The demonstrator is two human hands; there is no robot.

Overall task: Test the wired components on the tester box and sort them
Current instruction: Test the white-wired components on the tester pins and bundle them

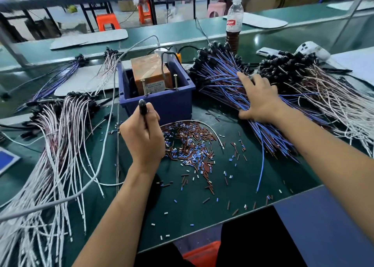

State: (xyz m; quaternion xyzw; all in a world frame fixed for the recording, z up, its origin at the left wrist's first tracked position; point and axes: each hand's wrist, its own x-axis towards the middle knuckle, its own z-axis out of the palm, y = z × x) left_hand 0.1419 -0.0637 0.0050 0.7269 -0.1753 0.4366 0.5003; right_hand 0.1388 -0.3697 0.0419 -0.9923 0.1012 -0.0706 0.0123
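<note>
The tester box [150, 73], brown and taped, sits in a blue bin [172, 102] with two upright screws at its front. My left hand [142, 137] grips a black component [142, 107] upright just in front of the bin; its white wire [202, 125] arcs right over the scraps. My right hand [258, 97] rests with spread fingers on the pile of blue-wired components [220, 78] right of the bin. A white-wired pile [323, 88] lies further right. Another white-wired heap [58, 137] lies at the left.
Cut insulation bits [192, 149], brown, blue and white, litter the green table in front of the bin. A drink bottle [234, 24] stands behind the blue wires. Smaller wire bundles [66, 72] lie at the back left. A grey cable [109, 129] crosses the left side.
</note>
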